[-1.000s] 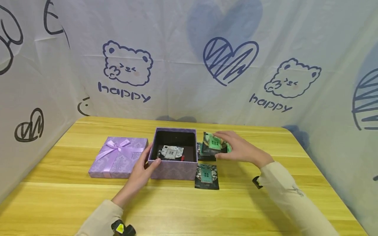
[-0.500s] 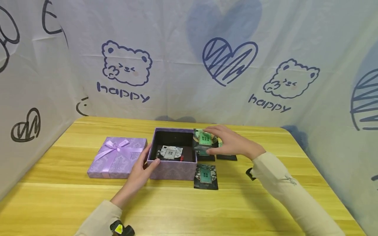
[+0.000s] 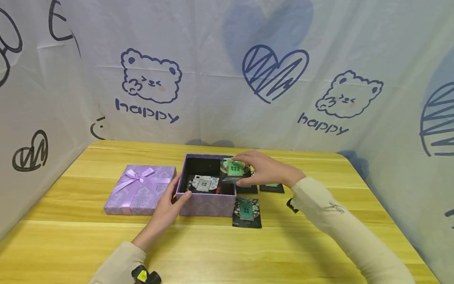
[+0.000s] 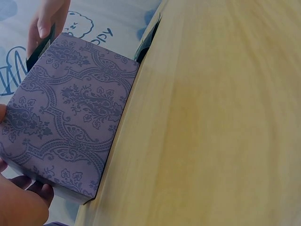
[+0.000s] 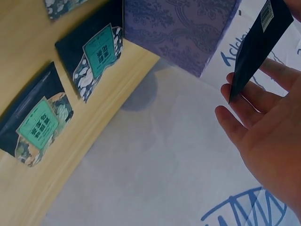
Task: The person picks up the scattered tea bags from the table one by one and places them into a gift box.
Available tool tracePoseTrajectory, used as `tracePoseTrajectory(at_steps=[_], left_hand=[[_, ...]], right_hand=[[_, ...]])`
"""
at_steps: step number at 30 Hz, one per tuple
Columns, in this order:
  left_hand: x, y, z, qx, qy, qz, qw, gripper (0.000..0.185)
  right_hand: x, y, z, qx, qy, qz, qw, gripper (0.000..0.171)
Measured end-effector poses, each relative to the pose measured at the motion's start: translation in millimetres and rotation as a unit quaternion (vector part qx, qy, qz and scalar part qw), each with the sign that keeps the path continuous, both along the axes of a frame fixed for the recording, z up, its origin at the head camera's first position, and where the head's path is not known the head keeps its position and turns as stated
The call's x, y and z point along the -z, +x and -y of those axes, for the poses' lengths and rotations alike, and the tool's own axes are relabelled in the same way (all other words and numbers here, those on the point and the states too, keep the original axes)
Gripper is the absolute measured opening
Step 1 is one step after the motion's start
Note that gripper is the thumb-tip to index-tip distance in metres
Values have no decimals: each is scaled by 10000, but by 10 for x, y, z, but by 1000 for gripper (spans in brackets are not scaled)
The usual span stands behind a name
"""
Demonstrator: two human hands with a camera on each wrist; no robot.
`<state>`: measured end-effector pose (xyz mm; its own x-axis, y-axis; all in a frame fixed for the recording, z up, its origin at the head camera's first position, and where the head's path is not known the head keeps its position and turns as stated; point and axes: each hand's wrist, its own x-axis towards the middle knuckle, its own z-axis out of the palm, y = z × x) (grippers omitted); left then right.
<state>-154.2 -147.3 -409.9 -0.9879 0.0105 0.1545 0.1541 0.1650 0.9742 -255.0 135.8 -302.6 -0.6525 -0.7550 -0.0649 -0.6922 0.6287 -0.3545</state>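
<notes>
My left hand (image 3: 170, 203) holds the open purple gift box (image 3: 207, 206) at its left side, thumb at the front rim. Inside the box lies a black-and-white packet (image 3: 204, 183) with a small red spot beside it. Over the box's right rim, my right hand (image 3: 264, 169) pinches a black packet (image 3: 234, 169) with a green label. The right wrist view shows the dark back of this packet (image 5: 261, 47) with a barcode, held between fingers and thumb; the thumb is mostly out of that view.
The box lid (image 3: 142, 189) with a lilac bow lies left of the box. One green-labelled packet (image 3: 246, 213) lies at the box's front right. Two more, a nearer packet (image 5: 96, 49) and a farther packet (image 5: 37, 117), lie to its right, partly under my right hand in the head view.
My right hand has carried the green-labelled packet leftward, from above the packets on the table to over the box's right side. My left hand has stayed on the box.
</notes>
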Motion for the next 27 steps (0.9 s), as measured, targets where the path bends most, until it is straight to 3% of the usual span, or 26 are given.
tracePoseTrajectory(at_steps=[10, 19, 27], left_hand=[[-9, -12, -5, 18, 19, 64, 10000, 69], [13, -3, 6, 15, 3, 107, 9999, 69], [14, -6, 0, 23, 10, 23, 10000, 68]], right_hand=[[15, -28, 205, -74, 146, 253, 9995, 75], [76, -31, 402, -181, -71, 872, 9960, 73], [147, -58, 517, -324, -53, 871, 9957, 71]])
